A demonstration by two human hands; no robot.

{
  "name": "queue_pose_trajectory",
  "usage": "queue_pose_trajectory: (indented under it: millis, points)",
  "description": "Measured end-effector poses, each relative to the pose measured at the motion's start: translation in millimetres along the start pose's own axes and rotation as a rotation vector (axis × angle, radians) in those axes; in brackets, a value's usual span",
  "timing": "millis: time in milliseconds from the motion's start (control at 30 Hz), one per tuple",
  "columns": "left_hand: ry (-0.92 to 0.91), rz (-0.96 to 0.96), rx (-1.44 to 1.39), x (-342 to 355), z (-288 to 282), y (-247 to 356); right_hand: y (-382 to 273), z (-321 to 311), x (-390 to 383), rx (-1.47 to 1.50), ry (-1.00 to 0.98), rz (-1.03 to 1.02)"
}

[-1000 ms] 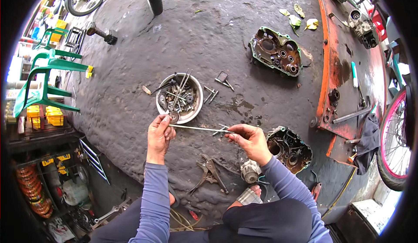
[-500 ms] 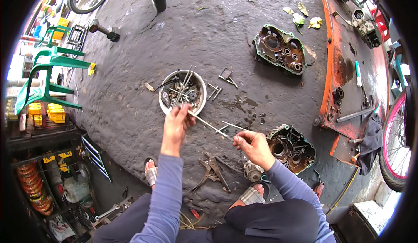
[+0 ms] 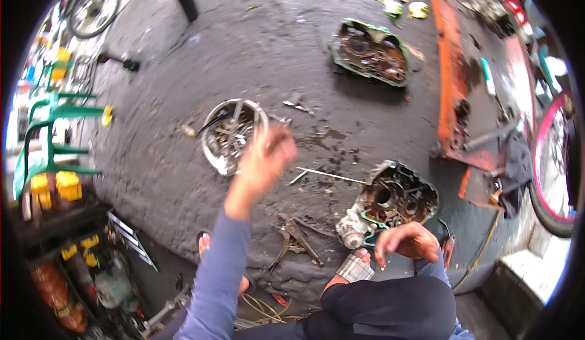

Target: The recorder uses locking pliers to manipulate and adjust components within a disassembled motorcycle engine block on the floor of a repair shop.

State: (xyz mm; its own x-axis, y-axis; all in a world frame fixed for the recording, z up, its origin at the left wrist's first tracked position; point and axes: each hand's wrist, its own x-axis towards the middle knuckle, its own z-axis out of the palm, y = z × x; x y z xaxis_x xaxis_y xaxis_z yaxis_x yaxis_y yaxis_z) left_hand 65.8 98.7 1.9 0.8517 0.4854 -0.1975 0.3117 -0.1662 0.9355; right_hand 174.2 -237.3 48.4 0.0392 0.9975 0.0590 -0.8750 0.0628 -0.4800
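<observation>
My left hand (image 3: pixel 268 160), smeared by motion, is over the right edge of a round metal bowl (image 3: pixel 213 156). Small metal parts (image 3: pixel 228 137) fill that bowl; whether the hand holds anything cannot be made out. Low on the right, my right hand (image 3: pixel 407 242) hangs with loosely bent fingers apart and nothing visible in it. Just beyond it lies an engine case half (image 3: pixel 426 195) with a silver cylindrical part (image 3: pixel 351 233) at its left. A thin metal rod (image 3: pixel 332 175) lies on the ground, its right end reaching the case half.
Another engine case half (image 3: pixel 372 56) lies farther off. Large pliers (image 3: pixel 294 242) rest near my feet. Small metal parts (image 3: pixel 298 106) lie right of the bowl. An orange-edged metal bench (image 3: pixel 446 96) runs along the right; green plastic chairs (image 3: pixel 52 151) stand left.
The rod stretched between my hands no longer shows there. My right hand has drawn back down and right, toward my knee. The left has moved slightly right, and the whole view has shifted.
</observation>
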Motion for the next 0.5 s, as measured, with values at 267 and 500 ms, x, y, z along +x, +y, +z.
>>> queue_pose_trajectory:
  millis: [267,500]
  points:
    - [-0.916,-0.189,-0.792,-171,94,107,-32,9,-36,-0.396,-0.379,-0.181]
    - [-0.695,-0.324,-1.08,-155,67,154,-20,16,-75,-0.434,-0.316,-0.315]
